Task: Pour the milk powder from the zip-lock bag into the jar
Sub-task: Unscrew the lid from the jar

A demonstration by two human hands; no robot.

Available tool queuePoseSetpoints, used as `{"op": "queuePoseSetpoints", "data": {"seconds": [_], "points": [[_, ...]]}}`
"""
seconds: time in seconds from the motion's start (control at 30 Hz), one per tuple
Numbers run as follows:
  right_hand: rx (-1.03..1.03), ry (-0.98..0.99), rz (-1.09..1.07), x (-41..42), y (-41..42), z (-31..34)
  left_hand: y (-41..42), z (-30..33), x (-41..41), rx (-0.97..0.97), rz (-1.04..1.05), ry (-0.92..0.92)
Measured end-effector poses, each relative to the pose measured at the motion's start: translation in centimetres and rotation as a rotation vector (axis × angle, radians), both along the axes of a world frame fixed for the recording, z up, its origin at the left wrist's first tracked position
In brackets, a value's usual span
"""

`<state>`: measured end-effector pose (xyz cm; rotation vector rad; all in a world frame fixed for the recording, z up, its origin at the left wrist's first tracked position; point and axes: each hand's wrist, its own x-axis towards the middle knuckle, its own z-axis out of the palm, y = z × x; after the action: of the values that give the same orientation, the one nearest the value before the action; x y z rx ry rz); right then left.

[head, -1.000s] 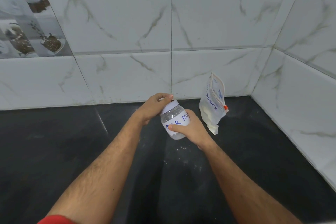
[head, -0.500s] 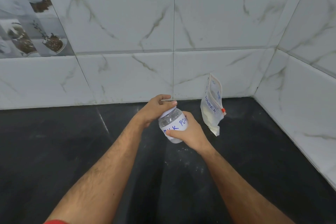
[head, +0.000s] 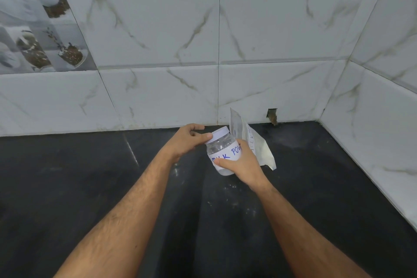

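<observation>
Bare counter (head: pixel 67 187) leftward; bag (head: pixel 259 149) behind jar (head: pixel 223 153).

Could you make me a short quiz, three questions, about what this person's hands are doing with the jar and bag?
1. True or false: the lid is off the jar.
2. Which hand grips the jar's body? A) left hand B) right hand C) neither
3. Fill in: the zip-lock bag stands on the black ____, behind the jar.

Key
1. False: the white lid sits on the jar, with the left hand fingers at its edge.
2. B: the right hand wraps the labelled body.
3. Counter; neither hand holds the bag.
</observation>
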<state>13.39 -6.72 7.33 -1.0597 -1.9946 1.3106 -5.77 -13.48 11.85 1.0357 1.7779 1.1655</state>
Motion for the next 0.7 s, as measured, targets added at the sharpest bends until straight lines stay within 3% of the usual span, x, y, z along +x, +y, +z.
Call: {"op": "queuePoseSetpoints", "data": {"seconds": [0.2,0.7], "points": [[-0.007,0.009,0.037,-0.5,-1.0,-0.3,0.9,0.2,1.7,0.048,-0.055,-0.078],[0.018,-0.021,-0.003,-0.5,-0.2,0.0,0.7,0.2,0.2,0.040,0.009,0.009]]}}
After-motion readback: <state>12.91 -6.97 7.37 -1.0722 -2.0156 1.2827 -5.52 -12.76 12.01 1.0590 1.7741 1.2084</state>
